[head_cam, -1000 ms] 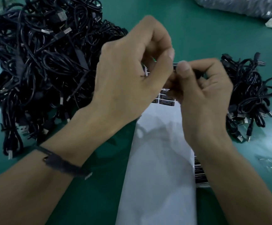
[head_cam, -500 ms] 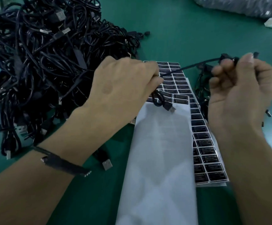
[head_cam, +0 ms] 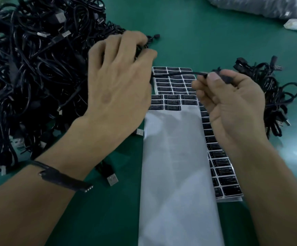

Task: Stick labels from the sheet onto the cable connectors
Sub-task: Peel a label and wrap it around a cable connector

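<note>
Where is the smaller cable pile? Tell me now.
Head view: the smaller cable pile lies on the green table at the right, just beyond the right hand, right of the label sheets.

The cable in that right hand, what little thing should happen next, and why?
Probably draw the cable rightward until free: the right hand pinches it above the label sheet, while its far part disappears under the left hand on the big pile.

label print: too small and blurred to read
label sheet point(head_cam: 222, 176): partly hidden under white paper point(head_cam: 176, 174) and right grip point(head_cam: 233, 107)
cable point(head_cam: 185, 74): left end hidden behind left grip point(head_cam: 119, 89)
cable pile point(head_cam: 29, 68): cut off at left edge
</note>
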